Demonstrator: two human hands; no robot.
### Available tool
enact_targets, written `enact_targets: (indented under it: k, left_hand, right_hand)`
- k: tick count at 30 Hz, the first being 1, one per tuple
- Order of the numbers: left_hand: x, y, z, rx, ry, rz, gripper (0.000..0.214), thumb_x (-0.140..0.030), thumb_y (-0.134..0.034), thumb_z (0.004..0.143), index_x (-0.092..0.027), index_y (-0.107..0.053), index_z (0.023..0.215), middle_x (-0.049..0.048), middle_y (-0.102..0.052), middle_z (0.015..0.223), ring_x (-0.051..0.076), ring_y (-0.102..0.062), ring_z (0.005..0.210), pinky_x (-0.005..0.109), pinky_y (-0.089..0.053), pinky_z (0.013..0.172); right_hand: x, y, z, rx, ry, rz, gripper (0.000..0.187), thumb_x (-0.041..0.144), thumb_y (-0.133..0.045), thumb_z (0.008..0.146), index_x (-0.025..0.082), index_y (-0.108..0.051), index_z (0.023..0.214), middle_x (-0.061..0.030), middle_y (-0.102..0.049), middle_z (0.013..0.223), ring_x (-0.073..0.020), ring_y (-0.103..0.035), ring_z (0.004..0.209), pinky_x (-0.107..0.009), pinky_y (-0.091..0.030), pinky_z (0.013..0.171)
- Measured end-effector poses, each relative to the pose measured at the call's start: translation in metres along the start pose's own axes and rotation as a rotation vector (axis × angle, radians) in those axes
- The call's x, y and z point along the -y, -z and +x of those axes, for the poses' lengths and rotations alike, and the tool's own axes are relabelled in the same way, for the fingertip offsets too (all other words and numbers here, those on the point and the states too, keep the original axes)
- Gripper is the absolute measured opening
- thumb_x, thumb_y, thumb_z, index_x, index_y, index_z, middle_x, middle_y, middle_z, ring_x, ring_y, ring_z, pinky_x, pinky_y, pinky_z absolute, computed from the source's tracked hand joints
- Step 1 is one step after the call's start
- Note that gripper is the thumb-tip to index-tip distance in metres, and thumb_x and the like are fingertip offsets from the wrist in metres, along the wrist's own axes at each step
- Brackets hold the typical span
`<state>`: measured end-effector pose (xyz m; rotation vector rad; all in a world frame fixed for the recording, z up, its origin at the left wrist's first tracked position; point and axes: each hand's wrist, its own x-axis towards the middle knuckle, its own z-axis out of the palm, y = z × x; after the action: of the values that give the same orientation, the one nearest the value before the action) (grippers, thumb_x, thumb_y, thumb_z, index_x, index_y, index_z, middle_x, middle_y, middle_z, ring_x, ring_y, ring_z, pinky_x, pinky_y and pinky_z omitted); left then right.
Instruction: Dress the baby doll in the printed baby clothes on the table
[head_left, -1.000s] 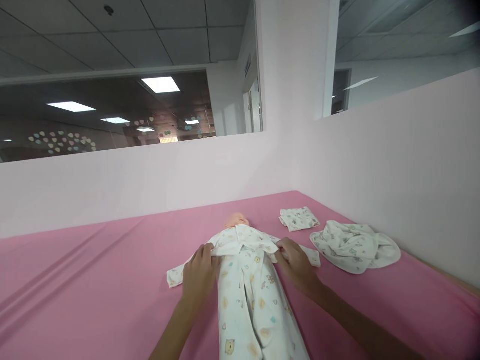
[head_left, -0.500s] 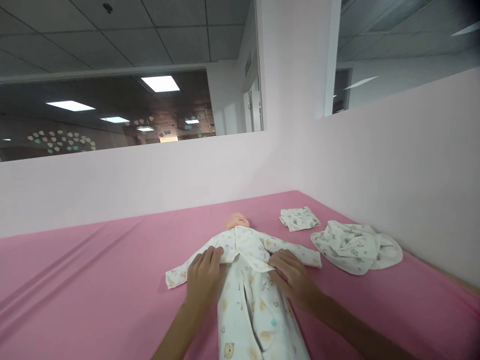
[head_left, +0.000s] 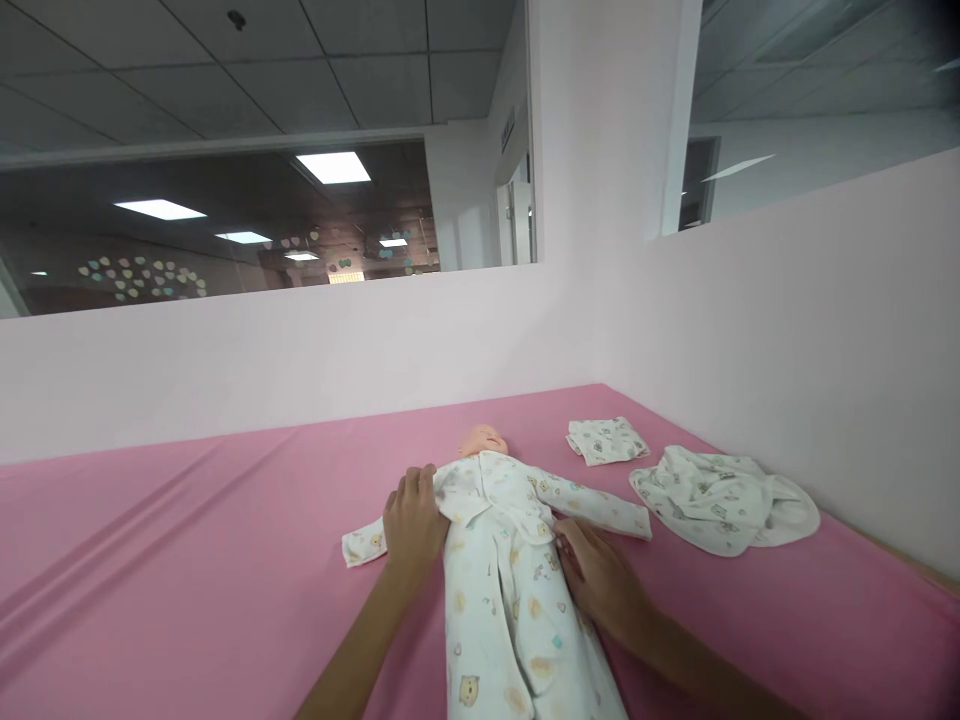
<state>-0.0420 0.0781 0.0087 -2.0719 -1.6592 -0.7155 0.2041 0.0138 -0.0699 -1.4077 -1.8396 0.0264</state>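
Observation:
A baby doll [head_left: 482, 440] lies on its back with its head toward the wall. It wears a white baby shirt [head_left: 499, 485] with small coloured prints, both sleeves spread out to the sides. Below the shirt, a matching long printed garment [head_left: 517, 620] covers the body and runs off the bottom of the view. My left hand [head_left: 414, 518] is closed at the shirt's left side, over the upper part of that sleeve. On the opposite side, my right hand [head_left: 596, 570] has its fingers curled around the shirt's lower hem. The fingertips of both hands are partly hidden.
Everything lies on a pink sheet [head_left: 187, 570]. To the right are a small folded printed cloth [head_left: 607, 441] and a crumpled white printed cloth [head_left: 724, 500]. White walls [head_left: 337, 345] with windows border the back and right.
My left hand has moved up and outward along the shirt's side, onto the sleeve. My right hand has shifted slightly down at the hem, fingers more curled. The view has turned a little left.

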Motion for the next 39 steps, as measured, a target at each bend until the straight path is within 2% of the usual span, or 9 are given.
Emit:
enact_targets:
  k: [4,7,11,16,18,21,28,35,39]
  left_hand:
    - [-0.022,0.003,0.004,-0.154,-0.045,-0.105,0.027,-0.027,-0.055,0.085,-0.019,-0.053,0.110,0.0081,-0.064,0.102,0.023,-0.059,0.093,0.033,-0.042,0.080]
    - [-0.033,0.012,0.002,-0.192,-0.103,-0.120,0.021,-0.023,-0.046,0.089,-0.020,-0.056,0.107,0.0054,-0.064,0.096,0.020,-0.060,0.086,0.031,-0.042,0.079]
    - [-0.022,0.018,-0.008,-0.088,-0.079,-0.127,0.021,-0.024,-0.046,0.089,-0.020,-0.056,0.107,0.0059,-0.064,0.098,0.020,-0.060,0.086,0.030,-0.042,0.074]
    - [0.009,0.015,-0.023,0.148,0.073,-0.016,0.036,-0.004,-0.039,0.079,-0.018,-0.058,0.106,0.0048,-0.065,0.093,0.019,-0.061,0.081,0.028,-0.037,0.060]
    - [0.016,0.015,-0.027,0.203,0.125,0.018,0.035,-0.003,-0.036,0.079,-0.018,-0.061,0.099,0.0037,-0.066,0.088,0.019,-0.061,0.076,0.028,-0.034,0.058]
    - [0.018,0.018,-0.032,0.232,0.157,0.027,0.034,-0.006,-0.034,0.082,-0.018,-0.063,0.094,0.0035,-0.067,0.087,0.020,-0.062,0.074,0.028,-0.034,0.057]
    - [0.015,0.024,-0.058,0.385,0.072,0.003,0.036,-0.008,-0.033,0.085,-0.015,-0.058,0.109,0.0105,-0.067,0.104,0.025,-0.061,0.097,0.032,-0.041,0.068]
    - [0.025,0.008,-0.055,0.465,0.240,-0.390,0.020,-0.028,-0.037,0.088,-0.022,-0.056,0.085,0.0050,-0.067,0.090,0.021,-0.062,0.080,0.028,-0.042,0.062]
    - [0.025,0.005,-0.055,0.429,0.223,-0.366,0.027,-0.032,-0.036,0.089,-0.022,-0.050,0.069,0.0043,-0.066,0.078,0.020,-0.060,0.069,0.027,-0.038,0.056]
  right_hand:
    - [-0.003,-0.004,-0.006,0.015,0.008,0.025,0.018,0.019,-0.037,0.091,0.023,-0.052,0.102,-0.0062,-0.063,0.095,-0.0229,-0.059,0.088,-0.038,-0.046,0.077]
    - [-0.001,-0.002,-0.005,0.028,-0.023,0.044,0.018,0.021,-0.037,0.091,0.023,-0.052,0.101,-0.0061,-0.063,0.098,-0.0229,-0.059,0.090,-0.038,-0.046,0.078]
    - [0.000,0.001,-0.001,0.060,-0.131,0.055,0.013,0.030,-0.040,0.091,0.023,-0.051,0.090,-0.0034,-0.060,0.084,-0.0213,-0.058,0.078,-0.035,-0.044,0.067]
    - [-0.005,-0.003,0.003,0.084,-0.177,0.029,0.022,0.035,-0.039,0.090,0.022,-0.044,0.073,-0.0025,-0.057,0.078,-0.0194,-0.055,0.070,-0.031,-0.039,0.060]
    - [-0.006,-0.006,0.004,0.082,-0.169,0.020,0.021,0.033,-0.039,0.090,0.022,-0.045,0.074,-0.0027,-0.058,0.078,-0.0191,-0.055,0.070,-0.030,-0.037,0.059]
    - [-0.006,-0.007,0.004,0.080,-0.173,0.001,0.019,0.031,-0.040,0.089,0.021,-0.046,0.074,-0.0024,-0.060,0.078,-0.0191,-0.056,0.070,-0.029,-0.036,0.059]
    - [-0.011,-0.007,0.002,0.079,-0.218,-0.076,0.024,0.030,-0.040,0.087,0.022,-0.037,0.065,-0.0007,-0.058,0.067,-0.0183,-0.053,0.064,-0.028,-0.031,0.056]
    - [-0.009,-0.008,-0.001,0.012,-0.103,-0.085,0.028,0.032,-0.041,0.089,0.022,-0.037,0.064,-0.0026,-0.057,0.068,-0.0195,-0.053,0.067,-0.031,-0.038,0.062]
    - [-0.010,-0.008,0.001,-0.010,-0.105,-0.102,0.024,0.033,-0.043,0.088,0.022,-0.042,0.067,-0.0043,-0.059,0.073,-0.0221,-0.055,0.074,-0.036,-0.042,0.069]
